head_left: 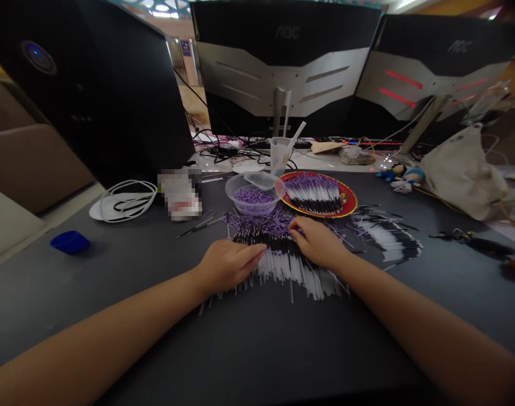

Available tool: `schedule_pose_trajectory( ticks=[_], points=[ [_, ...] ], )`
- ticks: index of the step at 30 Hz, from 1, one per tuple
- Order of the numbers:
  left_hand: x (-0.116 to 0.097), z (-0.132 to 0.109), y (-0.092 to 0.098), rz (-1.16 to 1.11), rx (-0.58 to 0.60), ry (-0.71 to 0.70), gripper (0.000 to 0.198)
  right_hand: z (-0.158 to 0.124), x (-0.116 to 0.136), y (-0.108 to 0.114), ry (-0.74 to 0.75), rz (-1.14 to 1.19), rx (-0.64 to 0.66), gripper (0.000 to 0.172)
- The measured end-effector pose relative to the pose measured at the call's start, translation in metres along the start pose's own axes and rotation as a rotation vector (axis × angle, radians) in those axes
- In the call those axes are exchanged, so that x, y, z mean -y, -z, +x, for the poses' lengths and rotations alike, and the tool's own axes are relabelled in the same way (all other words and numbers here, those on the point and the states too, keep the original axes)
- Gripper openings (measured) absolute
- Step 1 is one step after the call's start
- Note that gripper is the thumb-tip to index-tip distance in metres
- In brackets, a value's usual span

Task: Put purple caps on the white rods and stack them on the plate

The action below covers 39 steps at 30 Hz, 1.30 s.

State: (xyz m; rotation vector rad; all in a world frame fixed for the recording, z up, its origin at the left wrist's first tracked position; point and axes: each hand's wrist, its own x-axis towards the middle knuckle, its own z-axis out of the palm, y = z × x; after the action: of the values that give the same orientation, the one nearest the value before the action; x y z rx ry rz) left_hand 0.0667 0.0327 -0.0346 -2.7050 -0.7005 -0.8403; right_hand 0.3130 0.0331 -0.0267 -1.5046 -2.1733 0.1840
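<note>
My left hand is closed above the left part of a row of thin black-and-white sticks. A slim purple bit shows at its thumb tip, but what the fingers hold is not clear. Over the far side of the row, my right hand has thumb and fingers pinched together, and anything between them is too small to name. Loose small purple pieces lie heaped just beyond the row. Behind them stands a clear plastic bowl of purple pieces. A red plate carries purple-ended sticks.
More sticks lie to the right, near some keys. A blue cup-like piece and a coiled white cable are at left. A plastic cup, monitors and a black computer case stand behind.
</note>
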Motion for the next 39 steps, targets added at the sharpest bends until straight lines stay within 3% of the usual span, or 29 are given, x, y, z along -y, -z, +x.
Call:
schedule_pose_trajectory(
  ticks=[9,18,22,28,32,39],
  points=[
    [0.000,0.001,0.001,-0.068,0.004,-0.022,0.025,-0.005,0.013,0.001,0.023,0.239,-0.016,0.009],
    [0.004,0.006,-0.002,-0.026,0.059,0.084,0.033,-0.012,0.036,-0.006,-0.019,0.552,0.146,0.011],
    [0.005,0.005,-0.003,-0.040,0.088,0.075,0.022,-0.012,0.036,-0.006,0.026,0.489,0.149,0.016],
    [0.003,0.005,-0.001,-0.006,0.103,0.051,0.020,-0.015,0.033,-0.004,0.257,0.231,0.120,0.021],
    [0.001,0.005,0.001,0.020,0.049,0.031,0.016,-0.016,0.033,-0.004,0.267,0.189,0.079,0.018],
    [0.002,0.005,0.001,0.041,0.066,0.065,0.019,-0.014,0.034,-0.002,0.198,0.226,-0.036,0.009]
  ],
)
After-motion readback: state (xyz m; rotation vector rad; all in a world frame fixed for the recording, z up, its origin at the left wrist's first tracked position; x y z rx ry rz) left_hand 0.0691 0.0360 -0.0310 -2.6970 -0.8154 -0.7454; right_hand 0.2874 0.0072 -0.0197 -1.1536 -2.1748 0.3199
